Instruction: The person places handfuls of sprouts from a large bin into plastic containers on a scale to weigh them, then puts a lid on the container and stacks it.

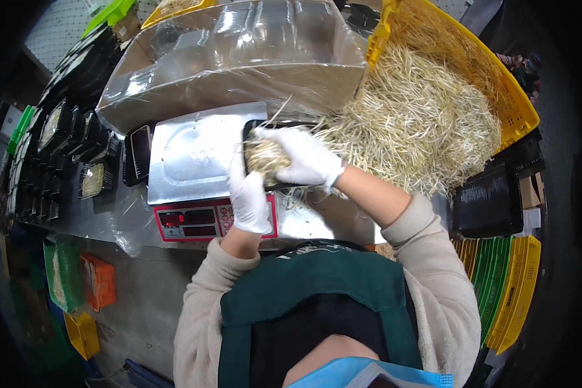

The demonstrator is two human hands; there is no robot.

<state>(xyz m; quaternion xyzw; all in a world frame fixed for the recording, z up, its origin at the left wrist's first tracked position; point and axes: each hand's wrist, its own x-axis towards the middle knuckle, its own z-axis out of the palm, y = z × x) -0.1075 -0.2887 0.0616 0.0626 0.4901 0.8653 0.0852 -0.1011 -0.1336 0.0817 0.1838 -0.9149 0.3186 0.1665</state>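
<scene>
My left hand [250, 196], in a white glove, is at the near left side of a black plastic tray [250, 127]; its fingers rest by the tray's left rim. My right hand [308, 157], also gloved, curls its fingers and thumb around a clump of bean sprouts [266, 156] in the tray. Left of the tray lies the steel plate of a digital scale [199, 157], with its red panel and lit display on the near side. A large heap of sprouts [417, 116] spills from a tipped yellow crate [524, 109] at the right.
A plastic-lined carton [233, 89] of clear containers stands behind the scale. Black trays of sprouts [94, 180] and tall stacks of packs [31, 179] occupy the left. A black tray stack [487, 201] sits at the right edge, above yellow and green crates [511, 296].
</scene>
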